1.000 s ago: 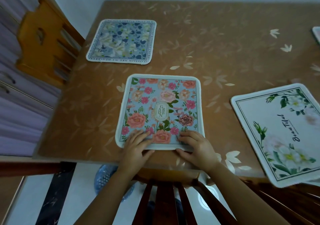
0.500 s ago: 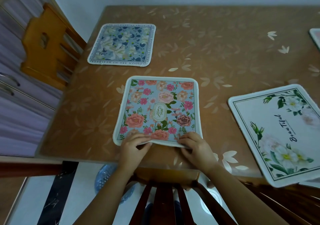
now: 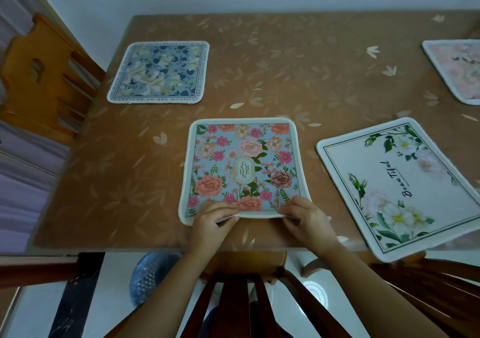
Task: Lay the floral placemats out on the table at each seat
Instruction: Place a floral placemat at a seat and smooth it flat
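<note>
A blue placemat with pink flowers (image 3: 244,166) lies on the brown table (image 3: 298,78) in front of me. My left hand (image 3: 211,223) pinches its near left edge and my right hand (image 3: 305,219) pinches its near right edge; that edge is lifted slightly off the table. A blue-and-white floral placemat (image 3: 158,72) lies flat at the far left. A white placemat with green leaves and script (image 3: 405,184) sits at the right, its near corner hanging over the table edge. A pale pink placemat (image 3: 459,70) is partly cut off at the far right.
A light wooden chair (image 3: 41,78) stands at the table's left side. Dark wooden chair backs (image 3: 246,304) rise just below the table's near edge under my arms. A blue basket (image 3: 150,278) sits on the floor below the edge. A white wall runs behind the table.
My fingers went from lying flat on the mat's near edge to pinching it, and the edge has lifted. The mat has slid a little away from the table's near edge.
</note>
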The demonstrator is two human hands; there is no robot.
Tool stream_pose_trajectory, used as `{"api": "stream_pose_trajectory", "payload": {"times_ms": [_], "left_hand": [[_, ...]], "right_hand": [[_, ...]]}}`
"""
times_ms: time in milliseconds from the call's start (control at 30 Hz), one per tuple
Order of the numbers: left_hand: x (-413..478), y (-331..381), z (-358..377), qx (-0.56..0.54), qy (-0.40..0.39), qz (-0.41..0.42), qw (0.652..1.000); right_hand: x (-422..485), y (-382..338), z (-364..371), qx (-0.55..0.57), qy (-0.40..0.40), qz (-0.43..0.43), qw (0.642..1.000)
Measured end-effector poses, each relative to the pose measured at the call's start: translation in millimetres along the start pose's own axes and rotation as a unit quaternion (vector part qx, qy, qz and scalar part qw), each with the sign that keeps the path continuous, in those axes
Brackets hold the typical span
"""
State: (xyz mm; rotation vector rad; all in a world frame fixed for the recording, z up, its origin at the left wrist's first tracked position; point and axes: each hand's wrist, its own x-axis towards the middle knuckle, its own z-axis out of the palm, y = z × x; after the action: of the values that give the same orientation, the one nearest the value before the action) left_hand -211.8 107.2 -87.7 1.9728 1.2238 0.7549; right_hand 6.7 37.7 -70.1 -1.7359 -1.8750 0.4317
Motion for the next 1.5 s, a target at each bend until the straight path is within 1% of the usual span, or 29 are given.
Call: {"api": "stream_pose_trajectory", "payload": {"times_ms": [100, 267, 433, 533, 600, 667, 733, 833, 933, 1033, 1100, 1133, 1200, 1267, 1333, 1400, 1500], "left_hand": [[-3, -2, 9, 0.008, -0.034, 0.032, 0.999], [-10, -12, 13, 0.089, -0.050, 0.082, 0.991], [-11, -23, 5, 0.123, -0.094, 0.051, 0.987], [-10, -26, 2, 0.146, -0.110, 0.048, 0.982], [-12, -28, 3, 0.186, -0.144, 0.050, 0.971], [-16, -33, 7, 0.267, -0.191, 0.057, 0.943], [-20, -35, 12, 0.328, -0.209, 0.067, 0.919], [-19, -33, 16, 0.352, -0.216, 0.059, 0.909], [-16, -27, 21, 0.371, -0.213, 0.057, 0.902], [-14, -17, 22, 0.371, -0.215, 0.096, 0.899], [-14, -17, 22, 0.382, -0.213, 0.131, 0.890], [-14, -19, 21, 0.388, -0.211, 0.135, 0.887], [-14, -23, 20, 0.380, -0.194, 0.106, 0.898], [-15, -25, 19, 0.364, -0.172, 0.061, 0.913], [-16, -26, 21, 0.361, -0.162, 0.047, 0.917], [-17, -26, 24, 0.354, -0.151, 0.037, 0.922], [-17, -25, 29, 0.354, -0.136, 0.007, 0.925]], "right_hand": [[-14, 5, -5, -0.012, -0.003, 0.007, 1.000], [-27, 8, 2, -0.024, -0.008, 0.018, 1.000], [-34, 8, 8, -0.038, 0.002, 0.024, 0.999], [-33, 5, 10, -0.047, 0.008, 0.030, 0.998], [-33, 3, 10, -0.051, 0.002, 0.032, 0.998], [-31, 3, 10, -0.057, -0.016, 0.036, 0.998], [-29, 2, 15, -0.071, -0.066, 0.049, 0.994], [-25, 3, 28, -0.118, -0.163, 0.065, 0.977], [-19, -3, 40, -0.155, -0.196, 0.075, 0.965], [-13, -5, 47, -0.181, -0.201, 0.073, 0.960], [-10, 0, 47, -0.194, -0.202, 0.066, 0.958], [-9, 4, 45, -0.192, -0.205, 0.058, 0.958], [-9, 16, 39, -0.178, -0.202, 0.047, 0.962], [-10, 26, 34, -0.167, -0.193, 0.057, 0.965], [-11, 30, 32, -0.173, -0.188, 0.072, 0.964], [-9, 26, 37, -0.189, -0.182, 0.098, 0.960], [4, 9, 54, -0.191, -0.168, 0.158, 0.954]]}}
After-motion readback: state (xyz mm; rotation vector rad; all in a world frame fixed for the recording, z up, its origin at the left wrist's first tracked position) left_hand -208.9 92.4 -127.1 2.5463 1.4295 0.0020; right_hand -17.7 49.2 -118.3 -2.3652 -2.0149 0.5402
